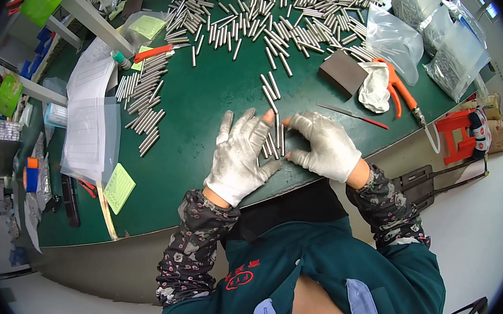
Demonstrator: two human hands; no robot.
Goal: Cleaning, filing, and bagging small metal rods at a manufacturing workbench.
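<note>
A few short steel pins (282,142) lie on the green table between my hands, roughly lengthwise toward me. My left hand (236,155), in a white glove with a bare index fingertip, rests beside them with its fingers spread. Its index tip is at the upper pins, and its thumb reaches the lower ones. My right hand (326,144), gloved likewise, is on their other side, its index finger and thumb apart and their tips at the pins. More pins (270,88) lie just beyond my fingertips. Undersides of both hands are hidden.
A large heap of steel pins (273,3) covers the far table; rows of pins (147,106) lie left. To the right are a brown block (342,74), a white cloth (374,87), an orange air gun (401,88), a thin red-handled tool (353,115) and plastic bags (457,58).
</note>
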